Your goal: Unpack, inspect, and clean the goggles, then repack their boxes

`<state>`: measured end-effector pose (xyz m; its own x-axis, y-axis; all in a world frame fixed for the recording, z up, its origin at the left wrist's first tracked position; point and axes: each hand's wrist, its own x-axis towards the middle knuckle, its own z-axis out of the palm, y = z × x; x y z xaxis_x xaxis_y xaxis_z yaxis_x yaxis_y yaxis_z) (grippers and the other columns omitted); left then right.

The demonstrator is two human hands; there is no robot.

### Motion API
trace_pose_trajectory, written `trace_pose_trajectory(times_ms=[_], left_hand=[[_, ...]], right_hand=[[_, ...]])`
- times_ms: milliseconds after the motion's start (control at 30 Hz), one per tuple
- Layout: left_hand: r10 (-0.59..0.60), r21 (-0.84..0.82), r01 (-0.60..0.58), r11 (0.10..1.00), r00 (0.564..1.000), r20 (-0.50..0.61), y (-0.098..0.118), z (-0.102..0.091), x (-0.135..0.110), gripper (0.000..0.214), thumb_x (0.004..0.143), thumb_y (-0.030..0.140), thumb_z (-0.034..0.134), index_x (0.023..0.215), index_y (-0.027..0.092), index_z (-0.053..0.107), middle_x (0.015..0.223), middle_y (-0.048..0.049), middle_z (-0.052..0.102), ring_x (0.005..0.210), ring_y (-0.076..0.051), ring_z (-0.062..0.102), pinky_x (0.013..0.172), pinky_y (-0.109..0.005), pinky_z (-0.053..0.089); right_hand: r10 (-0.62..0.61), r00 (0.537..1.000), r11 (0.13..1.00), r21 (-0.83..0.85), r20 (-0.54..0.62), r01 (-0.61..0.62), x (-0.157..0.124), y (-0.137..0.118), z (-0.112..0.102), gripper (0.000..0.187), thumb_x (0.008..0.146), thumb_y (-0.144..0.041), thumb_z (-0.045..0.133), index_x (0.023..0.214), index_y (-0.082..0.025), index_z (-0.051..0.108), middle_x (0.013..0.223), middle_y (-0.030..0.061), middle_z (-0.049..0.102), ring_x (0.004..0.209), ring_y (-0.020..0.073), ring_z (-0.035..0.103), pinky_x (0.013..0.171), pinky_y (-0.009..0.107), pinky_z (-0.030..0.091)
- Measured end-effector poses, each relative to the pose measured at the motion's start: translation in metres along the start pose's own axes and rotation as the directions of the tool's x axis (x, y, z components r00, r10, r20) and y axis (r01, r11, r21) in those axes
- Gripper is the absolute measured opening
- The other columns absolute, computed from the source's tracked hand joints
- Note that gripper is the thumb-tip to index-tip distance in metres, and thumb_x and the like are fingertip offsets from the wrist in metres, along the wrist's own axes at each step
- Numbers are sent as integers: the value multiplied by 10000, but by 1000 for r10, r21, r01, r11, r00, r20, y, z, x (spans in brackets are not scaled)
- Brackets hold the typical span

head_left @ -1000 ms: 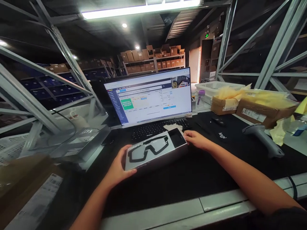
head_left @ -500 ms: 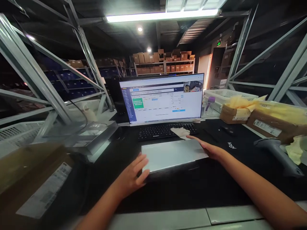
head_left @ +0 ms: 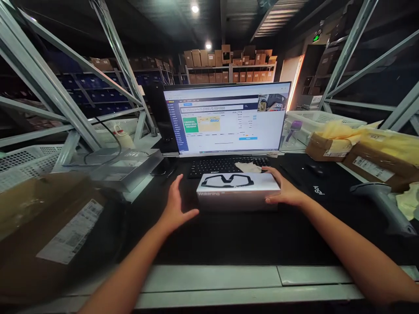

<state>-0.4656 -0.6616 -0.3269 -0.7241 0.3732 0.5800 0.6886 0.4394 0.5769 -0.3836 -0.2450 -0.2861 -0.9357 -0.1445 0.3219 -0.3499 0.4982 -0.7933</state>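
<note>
A white box (head_left: 237,194) with a black picture of goggles or glasses on top and "Wakening" lettering on its edge is in front of the keyboard (head_left: 216,165). My right hand (head_left: 283,189) grips its right end, thumb on the near side and fingers at the back. Just left of the box, my left hand (head_left: 178,207) is apart from it, with thumb and fingers spread. A crumpled pale cloth or paper (head_left: 249,168) lies on the keyboard behind the box.
A monitor (head_left: 229,122) stands at the back of the black desk mat (head_left: 229,240). To the right are a barcode scanner (head_left: 382,205), a mouse (head_left: 314,169) and cardboard boxes (head_left: 366,170). On the left stand a large cardboard box (head_left: 42,226) and a grey box (head_left: 127,168).
The box has turned from a plain white face to its printed face. My left hand has let go and opened to the left. My right hand keeps hold of the right end.
</note>
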Motion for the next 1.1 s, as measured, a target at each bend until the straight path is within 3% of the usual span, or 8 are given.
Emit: trace_pose_trajectory(times_ms=[133,200,267,433,533,633,800,1100], left_hand=[[-130,-326,200,924,966,225,-24,7,6,1318,625,735,767,1578,191,37,1619,-243,220,1526,-374,175,1227,-561,158],[-138,-381,272,884,929,342,-25,12,10,1347,558,665,851,1573,188,106,1599,-236,283,1497,-382,264,1220,-540,212],[-158,-383,315,868,908,389,-20,16,13,1252,559,582,885,1545,202,216,1553,-198,384,1447,-376,365,1206,-526,262],[-216,-364,360,859,899,380,-9,13,17,1037,548,473,901,1410,180,406,1375,-149,567,1294,-360,533,1131,-508,377],[-171,-315,271,910,935,310,-5,4,17,972,532,458,892,1348,166,451,1322,-144,591,1253,-356,557,1106,-508,403],[-118,-147,156,977,965,235,6,-6,17,957,530,410,888,1344,179,441,1328,-136,567,1247,-345,558,1099,-510,417],[-86,64,74,995,974,210,20,-26,20,932,529,335,881,1337,192,439,1328,-129,547,1251,-346,549,1105,-523,419],[-136,17,135,991,972,190,0,-47,18,975,515,393,883,1359,175,447,1343,-170,569,1247,-367,554,1103,-567,402]], right_hand=[[-44,997,991,-124,67,52,-2,-3,9,1156,582,-387,881,1546,-224,264,1564,158,342,1444,356,338,1212,523,228],[-20,995,987,-159,95,35,-3,-4,14,1156,603,-347,861,1562,-228,228,1583,163,312,1455,358,326,1211,528,229],[6,995,987,-163,101,10,-4,-6,19,1138,617,-324,840,1566,-228,220,1593,164,298,1444,364,349,1200,532,255],[24,997,985,-174,80,-10,-1,-7,22,1171,595,-428,870,1561,-224,241,1609,161,296,1451,381,344,1205,532,257],[5,995,974,-225,104,19,2,-4,11,1183,578,-509,872,1550,-204,271,1595,174,328,1459,390,331,1213,535,239],[-23,990,950,-307,138,65,2,-1,-3,1129,577,-513,870,1518,-197,332,1549,177,390,1422,386,385,1202,530,269],[-53,991,904,-416,127,102,2,-2,-19,1041,560,-411,869,1463,-208,393,1444,153,472,1344,375,462,1163,526,338],[23,992,935,-353,127,23,-2,2,-47,1098,528,-456,887,1476,-199,396,1497,147,454,1384,376,429,1191,498,304]])
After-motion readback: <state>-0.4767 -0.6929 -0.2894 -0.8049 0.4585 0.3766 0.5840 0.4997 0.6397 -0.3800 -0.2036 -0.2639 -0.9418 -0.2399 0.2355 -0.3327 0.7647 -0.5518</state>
